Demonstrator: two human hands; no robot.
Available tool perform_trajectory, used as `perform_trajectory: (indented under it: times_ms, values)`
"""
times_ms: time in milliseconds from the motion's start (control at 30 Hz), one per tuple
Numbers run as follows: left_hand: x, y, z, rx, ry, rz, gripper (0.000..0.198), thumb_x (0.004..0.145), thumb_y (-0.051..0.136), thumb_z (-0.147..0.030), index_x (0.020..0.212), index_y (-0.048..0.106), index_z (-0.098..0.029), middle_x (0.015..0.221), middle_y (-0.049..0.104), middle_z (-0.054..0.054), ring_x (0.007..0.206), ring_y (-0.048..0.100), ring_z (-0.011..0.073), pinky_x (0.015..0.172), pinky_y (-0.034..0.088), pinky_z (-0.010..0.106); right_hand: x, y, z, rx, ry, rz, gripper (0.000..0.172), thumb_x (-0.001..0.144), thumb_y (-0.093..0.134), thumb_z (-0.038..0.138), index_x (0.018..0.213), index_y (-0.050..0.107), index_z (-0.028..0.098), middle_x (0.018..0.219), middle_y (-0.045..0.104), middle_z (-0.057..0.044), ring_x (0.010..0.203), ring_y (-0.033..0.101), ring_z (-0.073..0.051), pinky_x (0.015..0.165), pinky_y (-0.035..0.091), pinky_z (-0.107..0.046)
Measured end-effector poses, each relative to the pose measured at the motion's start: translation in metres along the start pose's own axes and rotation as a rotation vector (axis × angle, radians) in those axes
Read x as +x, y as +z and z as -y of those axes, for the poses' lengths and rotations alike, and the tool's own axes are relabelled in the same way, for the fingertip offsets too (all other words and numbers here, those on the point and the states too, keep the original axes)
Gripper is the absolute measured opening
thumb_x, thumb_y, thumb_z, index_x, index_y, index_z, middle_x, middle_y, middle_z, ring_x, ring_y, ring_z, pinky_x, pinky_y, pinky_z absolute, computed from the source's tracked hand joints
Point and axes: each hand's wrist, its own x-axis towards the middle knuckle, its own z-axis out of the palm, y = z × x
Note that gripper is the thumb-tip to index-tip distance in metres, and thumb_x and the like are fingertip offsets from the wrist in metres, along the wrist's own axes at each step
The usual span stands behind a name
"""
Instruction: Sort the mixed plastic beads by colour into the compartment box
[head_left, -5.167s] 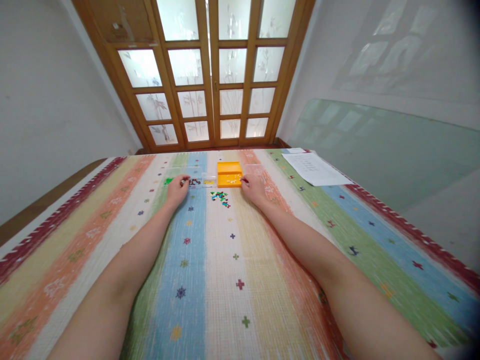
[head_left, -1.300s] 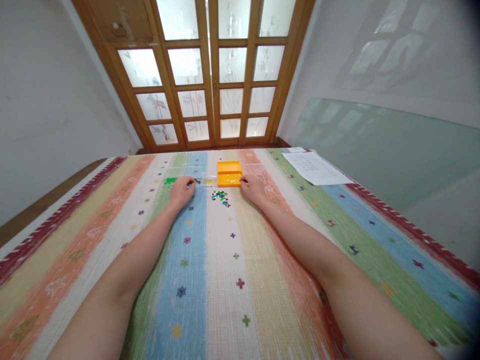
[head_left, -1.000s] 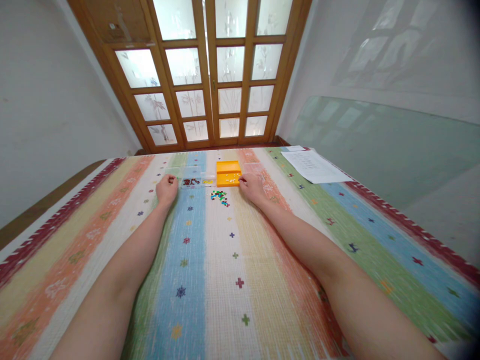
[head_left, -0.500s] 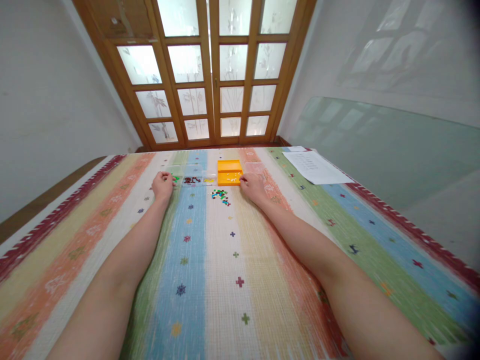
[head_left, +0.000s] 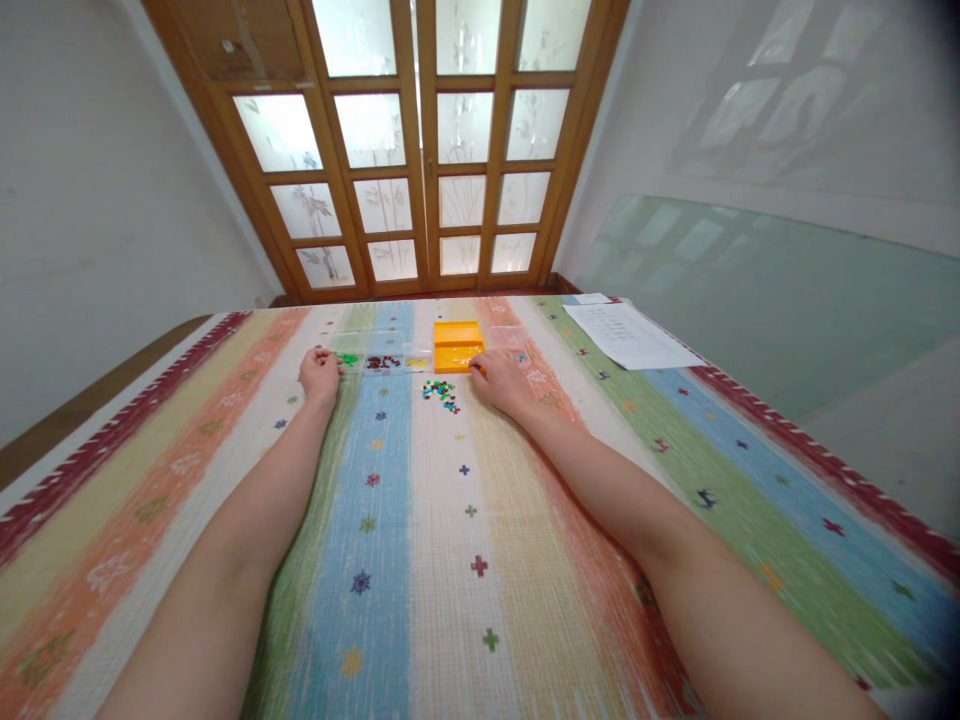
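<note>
My left hand [head_left: 320, 376] is closed in a pinch at the left end of a clear compartment box [head_left: 360, 340]. Beside its fingertips lie small green pieces [head_left: 347, 359]; whether it grips one is too small to tell. My right hand [head_left: 502, 379] is also closed, its fingertips at the lower right corner of an open orange box [head_left: 457, 333] with small white pieces [head_left: 471, 357] inside. What those fingers hold, if anything, is hidden. Just left of this hand, a loose pile of mixed coloured pieces [head_left: 438, 390] lies on the striped tablecloth [head_left: 435, 520].
Dark red pieces [head_left: 384, 362] and yellow pieces [head_left: 417, 362] fill other compartments of the clear box. A blue piece [head_left: 523, 357] sits in a clear container behind my right hand. Printed paper [head_left: 616, 335] lies at the far right, with a glass-paned door [head_left: 427, 170] beyond the table.
My left hand has drawn slightly left, showing more of the green pieces. My right hand has shifted a little left and nearer, toward the pile; the blue piece behind it now shows.
</note>
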Motion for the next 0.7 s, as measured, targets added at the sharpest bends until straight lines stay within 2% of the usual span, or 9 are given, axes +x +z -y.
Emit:
perform_trajectory:
  times_ms: [133,267,467,567,700]
  values:
    - [-0.002,0.000,0.000,-0.010,0.002,0.016,0.028,0.083,0.048,-0.020,0.109,0.057,-0.018,0.096,0.072,0.005,0.059,0.062,0.0116,0.056,0.045,0.022,-0.002,-0.001,0.006,0.038,-0.118,0.077,0.019,0.095,0.055,0.020,0.101,0.073,0.020,0.103,0.072,-0.010,0.104,0.058,-0.026,0.096,0.039,-0.039]
    - [-0.005,-0.001,0.000,0.063,0.085,0.027,0.033,0.084,0.051,-0.022,0.115,0.060,-0.018,0.099,0.073,0.004,0.063,0.064,0.0127,0.060,0.046,0.023,-0.003,-0.001,0.014,0.073,-0.231,0.171,0.017,0.093,0.056,0.020,0.097,0.073,0.021,0.100,0.071,-0.008,0.101,0.058,-0.025,0.094,0.040,-0.036]
    - [-0.014,0.002,-0.007,0.171,0.244,0.112,0.027,0.086,0.051,-0.027,0.106,0.067,-0.018,0.091,0.074,0.004,0.069,0.065,0.0158,0.069,0.048,0.026,-0.005,-0.004,0.028,0.194,-0.337,0.329,0.013,0.086,0.058,0.016,0.089,0.070,0.020,0.092,0.070,-0.005,0.091,0.059,-0.021,0.086,0.042,-0.031]
    - [-0.024,0.003,-0.015,0.213,0.319,0.170,0.026,0.087,0.052,-0.028,0.104,0.070,-0.019,0.092,0.074,0.004,0.073,0.065,0.0179,0.072,0.049,0.028,-0.006,-0.004,0.031,0.260,-0.359,0.363,0.016,0.080,0.061,0.014,0.092,0.070,0.020,0.093,0.070,-0.004,0.088,0.059,-0.019,0.082,0.042,-0.028]
    - [-0.039,0.005,-0.027,0.269,0.412,0.252,0.025,0.090,0.051,-0.027,0.103,0.071,-0.020,0.093,0.075,0.005,0.079,0.065,0.0202,0.077,0.048,0.030,-0.006,-0.004,0.032,0.286,-0.362,0.366,0.019,0.081,0.061,0.013,0.096,0.071,0.021,0.094,0.070,-0.004,0.088,0.059,-0.019,0.081,0.042,-0.028]
